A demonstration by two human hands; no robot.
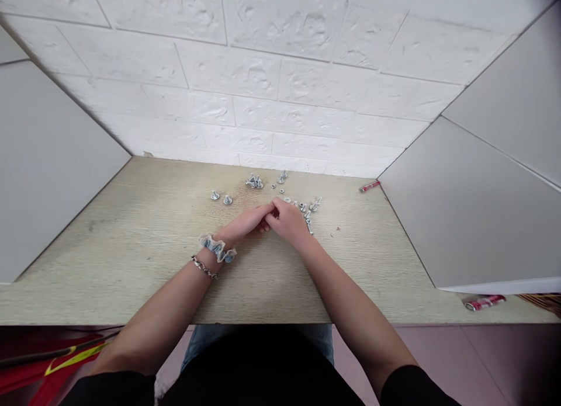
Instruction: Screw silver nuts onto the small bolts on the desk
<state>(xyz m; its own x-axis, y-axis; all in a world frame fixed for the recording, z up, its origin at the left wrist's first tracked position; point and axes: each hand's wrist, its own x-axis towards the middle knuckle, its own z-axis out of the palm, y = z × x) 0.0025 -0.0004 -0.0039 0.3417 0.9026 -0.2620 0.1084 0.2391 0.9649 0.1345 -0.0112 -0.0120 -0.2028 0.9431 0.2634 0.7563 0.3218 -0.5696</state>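
Note:
My left hand and my right hand meet over the middle of the wooden tabletop. The fingers of both are bent and pressed together at the tips; whatever they hold, if anything, is hidden. Just beyond and to the right of my right hand lies a loose group of bolts and nuts, partly covered by that hand. Two bolts with washers stand to the left of my left hand. Farther back are a cluster of bolts, another small pair of bolts and two loose nuts.
A white brick-patterned wall closes off the back. Grey panels stand at both sides. One red can-like cylinder lies by the right panel, and a second red cylinder near the front right edge.

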